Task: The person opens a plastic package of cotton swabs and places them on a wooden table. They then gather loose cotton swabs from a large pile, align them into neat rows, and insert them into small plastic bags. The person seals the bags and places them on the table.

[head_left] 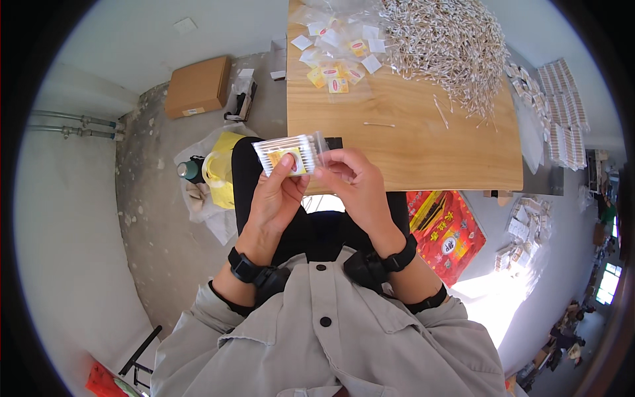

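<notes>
A clear plastic packet of cotton swabs (291,153) with a yellow label is held up in front of me, just short of the wooden table's (423,149) near edge. My left hand (276,198) grips the packet from below with thumb and fingers. My right hand (354,182) pinches the packet's right end, where the plastic flap sticks out. A large heap of loose cotton swabs (446,43) lies on the far right of the table. Small yellow and white label cards with empty clear bags (337,53) are scattered at the far left of it.
A cardboard box (197,86) sits on the concrete floor at left, with a yellow bag (221,169) and a green bottle (190,170) nearer me. A red printed bag (444,233) lies under the table's right side. Stacks of filled packets (562,106) line the far right.
</notes>
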A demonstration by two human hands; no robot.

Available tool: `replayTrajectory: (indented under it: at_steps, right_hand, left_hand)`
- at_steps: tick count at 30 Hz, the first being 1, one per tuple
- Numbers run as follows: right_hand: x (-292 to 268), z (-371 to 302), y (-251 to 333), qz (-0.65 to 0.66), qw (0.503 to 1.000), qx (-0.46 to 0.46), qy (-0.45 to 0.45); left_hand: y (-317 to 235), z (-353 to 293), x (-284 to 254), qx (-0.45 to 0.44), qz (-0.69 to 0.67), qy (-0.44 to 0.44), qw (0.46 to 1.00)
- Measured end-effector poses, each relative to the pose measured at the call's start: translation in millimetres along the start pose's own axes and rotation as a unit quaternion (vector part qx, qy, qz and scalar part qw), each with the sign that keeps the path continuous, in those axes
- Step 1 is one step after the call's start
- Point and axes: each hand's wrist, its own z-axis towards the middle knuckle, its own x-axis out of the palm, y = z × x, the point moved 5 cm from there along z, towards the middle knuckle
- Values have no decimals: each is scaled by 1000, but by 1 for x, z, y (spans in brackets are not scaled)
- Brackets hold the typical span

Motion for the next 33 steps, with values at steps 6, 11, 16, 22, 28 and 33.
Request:
replayTrajectory:
  at_steps: [6, 11, 16, 22, 28, 33]
  right_hand:
    - [-14, 1, 11, -98, 990, -83, -62]
    - [-34, 5, 37, -325, 914, -238, -50]
    - [-41, 7, 22, -438, 845, -306, 14]
    - [-44, 6, -10, -395, 883, -253, -9]
    - [-56, 5, -36, -281, 952, -120, -12]
    - [-62, 10, -46, -199, 975, -97, 5]
  left_hand:
    - [11, 4, -3, -20, 31, 9, 999]
    - [-10, 18, -19, 128, 405, -31, 905]
    - [-12, 18, 31, 171, 592, 115, 779]
    - [11, 31, 11, 120, 608, 100, 778]
    - [17, 33, 2, 73, 524, 98, 843]
    - [17, 36, 1, 85, 496, 106, 857]
